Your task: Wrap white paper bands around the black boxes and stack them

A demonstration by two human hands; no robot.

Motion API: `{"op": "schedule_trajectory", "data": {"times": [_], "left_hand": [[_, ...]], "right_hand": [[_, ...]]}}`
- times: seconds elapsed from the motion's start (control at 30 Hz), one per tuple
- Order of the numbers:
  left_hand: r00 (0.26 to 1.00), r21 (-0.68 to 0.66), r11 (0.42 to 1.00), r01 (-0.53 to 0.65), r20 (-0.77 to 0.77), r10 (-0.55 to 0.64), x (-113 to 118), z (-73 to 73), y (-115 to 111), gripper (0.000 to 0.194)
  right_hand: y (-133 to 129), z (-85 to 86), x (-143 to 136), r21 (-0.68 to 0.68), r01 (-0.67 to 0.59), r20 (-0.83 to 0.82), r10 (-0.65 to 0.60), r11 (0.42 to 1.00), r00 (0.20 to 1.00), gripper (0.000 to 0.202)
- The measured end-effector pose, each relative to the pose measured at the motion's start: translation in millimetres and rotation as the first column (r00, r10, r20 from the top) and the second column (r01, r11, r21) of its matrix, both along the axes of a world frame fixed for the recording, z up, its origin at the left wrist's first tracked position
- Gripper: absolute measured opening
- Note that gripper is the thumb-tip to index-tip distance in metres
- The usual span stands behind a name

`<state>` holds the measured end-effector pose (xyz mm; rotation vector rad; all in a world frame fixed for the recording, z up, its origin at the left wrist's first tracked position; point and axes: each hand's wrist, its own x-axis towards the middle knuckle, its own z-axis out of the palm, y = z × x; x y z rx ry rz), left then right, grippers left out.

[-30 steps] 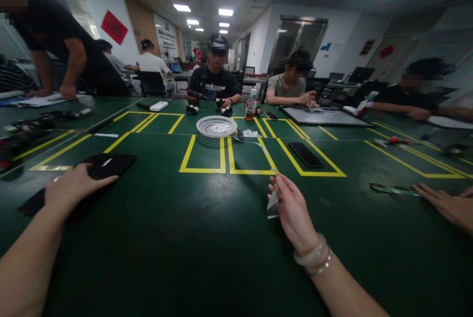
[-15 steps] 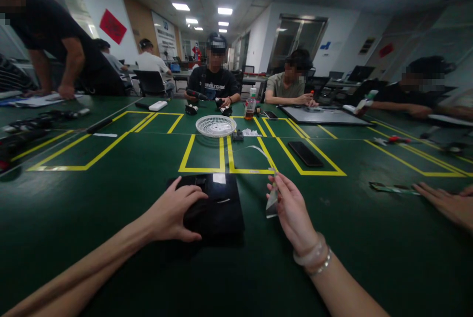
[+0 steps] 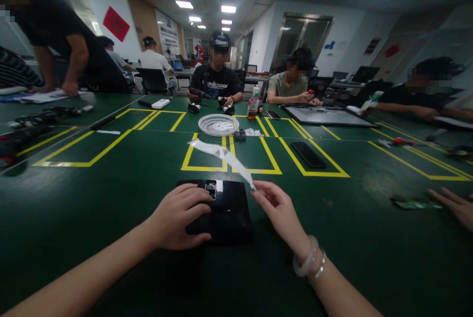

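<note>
A glossy black flat case (image 3: 231, 213) lies on the green table in front of me. It has a small square recess (image 3: 211, 190) near its far edge, with a pale patch beside it. My left hand (image 3: 181, 216) rests over the case's left side, fingers stretched across the top and thumb apart near the front. Just off the right edge of the case, my right hand (image 3: 275, 206) pinches one end of a thin whitish film strip (image 3: 225, 156) between thumb and fingers. The strip's free end floats up and leftward above the table.
Beyond the case are yellow tape outlines, a white round basket (image 3: 218, 132), a small dark part (image 3: 240, 134), a black phone (image 3: 308, 154) and a bottle (image 3: 253, 104). At right, a co-worker's hand (image 3: 456, 203) is near a green circuit board (image 3: 416, 203). Other people sit across.
My right hand has moved left toward the case. The film strip, hanging below and trailing above the hand before, now stretches out to the left. My left hand stays on the case.
</note>
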<state>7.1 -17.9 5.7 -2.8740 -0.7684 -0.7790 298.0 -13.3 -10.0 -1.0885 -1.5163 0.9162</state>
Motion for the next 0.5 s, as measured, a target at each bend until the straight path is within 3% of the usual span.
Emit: {"op": "schedule_trajectory", "data": {"times": [0.03, 0.1, 0.2, 0.27, 0.33, 0.4, 0.5], "left_hand": [[0.997, 0.102, 0.995, 0.016, 0.074, -0.024, -1.8, 3.2, -2.1, 0.023], [0.981, 0.237, 0.972, 0.001, 0.19, -0.048, -5.2, 7.7, -4.0, 0.014], [0.978, 0.223, 0.973, -0.066, 0.209, 0.019, -8.3, 8.1, -0.6, 0.014], [0.987, 0.151, 0.984, -0.093, 0.148, 0.07, -8.2, 4.5, 3.9, 0.014], [0.995, 0.073, 0.994, -0.082, 0.062, 0.078, -6.5, -0.6, 7.4, 0.01], [0.998, -0.007, 0.999, -0.046, -0.042, 0.046, -3.7, -5.8, 8.8, 0.007], [0.984, -0.084, 0.996, 0.011, -0.179, -0.026, 0.2, -11.3, 7.4, 0.017]], "right_hand": [[-2.4, -1.1, -1.3, 0.062, -0.057, 0.151, 0.047, 0.996, 0.987, 0.026], [-7.6, -3.2, -4.9, 0.148, -0.218, 0.438, 0.134, 0.965, 0.889, 0.025], [-13.9, -5.0, -11.6, 0.154, -0.413, 0.743, 0.17, 0.898, 0.647, 0.024], [-16.0, -4.7, -15.1, 0.153, -0.459, 0.843, 0.127, 0.875, 0.523, 0.023], [-16.9, -3.1, -17.1, 0.154, -0.476, 0.888, 0.09, 0.866, 0.451, 0.021], [-18.1, -0.1, -18.2, 0.148, -0.482, 0.909, 0.073, 0.864, 0.41, 0.021], [-22.5, 5.7, -19.6, 0.145, -0.483, 0.927, 0.052, 0.864, 0.371, 0.022]]}}
